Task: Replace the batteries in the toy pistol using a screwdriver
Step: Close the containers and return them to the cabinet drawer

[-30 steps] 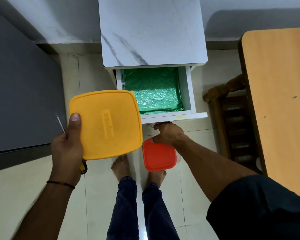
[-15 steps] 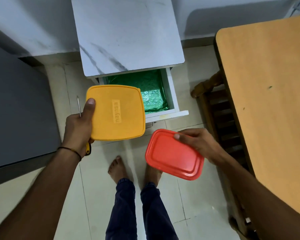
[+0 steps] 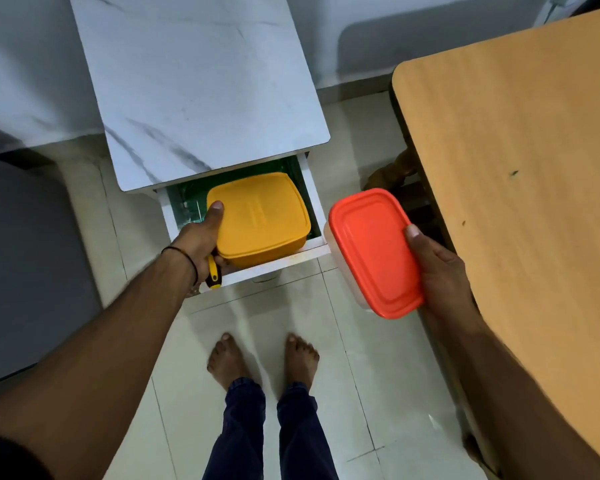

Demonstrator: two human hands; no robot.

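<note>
Left hand (image 3: 201,237) grips the yellow box (image 3: 258,220) over the drawer (image 3: 278,263), near its right front corner, the screwdriver (image 3: 214,273) pinned in the same fist. Right hand (image 3: 437,268) clasps the red-lidded box (image 3: 371,251) beside the table (image 3: 499,174). Step: fetching or stowing supplies (toy pistol unseen). Next move likely calls for setting both boxes down.

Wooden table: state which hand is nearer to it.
Right. The right hand, holding the red-lidded container, sits beside the wooden table; the left hand is at the drawer.
</note>
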